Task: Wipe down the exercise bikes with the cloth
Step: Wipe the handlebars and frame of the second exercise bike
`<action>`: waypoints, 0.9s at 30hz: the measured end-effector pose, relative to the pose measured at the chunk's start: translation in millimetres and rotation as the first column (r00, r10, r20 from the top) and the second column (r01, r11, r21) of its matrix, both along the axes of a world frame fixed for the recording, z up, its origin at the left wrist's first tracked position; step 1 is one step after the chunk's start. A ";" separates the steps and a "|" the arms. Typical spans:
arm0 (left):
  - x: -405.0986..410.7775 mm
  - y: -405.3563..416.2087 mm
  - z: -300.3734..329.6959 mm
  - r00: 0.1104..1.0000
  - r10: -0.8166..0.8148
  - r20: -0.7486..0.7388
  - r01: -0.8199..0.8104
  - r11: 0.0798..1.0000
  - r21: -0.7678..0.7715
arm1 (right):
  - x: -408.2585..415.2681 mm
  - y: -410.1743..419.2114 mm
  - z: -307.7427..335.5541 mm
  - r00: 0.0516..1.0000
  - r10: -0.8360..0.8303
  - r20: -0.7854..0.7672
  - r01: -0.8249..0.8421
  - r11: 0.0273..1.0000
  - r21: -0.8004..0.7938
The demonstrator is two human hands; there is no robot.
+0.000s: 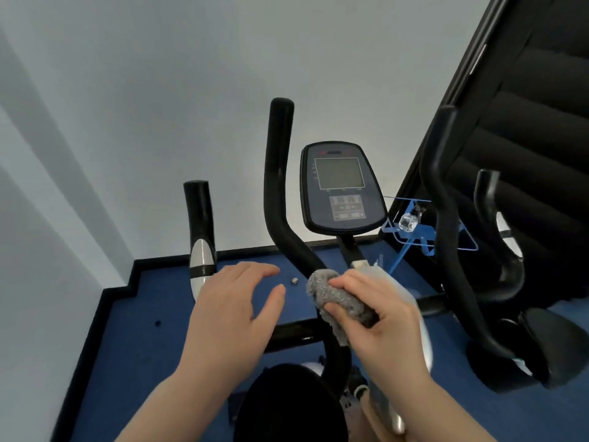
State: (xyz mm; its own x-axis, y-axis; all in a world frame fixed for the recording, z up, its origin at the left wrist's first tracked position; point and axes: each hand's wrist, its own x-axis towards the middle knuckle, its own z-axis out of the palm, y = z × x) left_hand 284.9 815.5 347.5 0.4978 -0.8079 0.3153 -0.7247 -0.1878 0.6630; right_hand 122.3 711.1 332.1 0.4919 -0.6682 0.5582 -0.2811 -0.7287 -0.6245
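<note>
Down at the near centre of the head view, the right hand [379, 309] grips the grey fluffy cloth [341, 301], bunched around the exercise bike's [342, 186] black handlebar [280, 193]. The left hand [236, 301] hovers open, fingers spread, just left of it. Soft, light, floppy stuff by the look of it: best held wadded in the palm, squeezing round the tube.

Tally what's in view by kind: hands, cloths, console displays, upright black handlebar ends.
Hands: 2, left hand open, right hand gripping the cloth
Cloths: 1, grey cloth
Console displays: 1, console
Upright handlebar ends: 4
Total: 8
</note>
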 end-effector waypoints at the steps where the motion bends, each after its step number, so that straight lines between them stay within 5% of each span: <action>1: 1.4 0.5 -0.4 1.000 0.023 0.000 -0.023 1.000 -0.020 | 3.9 -3.5 0.2 1.000 0.013 -0.014 -0.014 0.999 -0.032; 10: 55.6 -6.2 16.4 0.972 0.205 0.118 -0.172 0.955 -0.242 | 70.8 -31.2 25.2 0.994 0.055 -0.098 -0.075 0.974 -0.216; 19: 95.6 -37.3 26.3 0.982 0.153 0.111 -0.138 0.981 -0.133 | 86.0 -29.3 38.7 0.995 0.031 -0.090 -0.037 0.997 -0.069; 27: 101.2 -37.9 19.4 0.977 0.142 0.157 -0.115 0.979 -0.169 | 99.6 -38.0 33.8 0.999 -0.028 -0.044 0.021 0.987 -0.160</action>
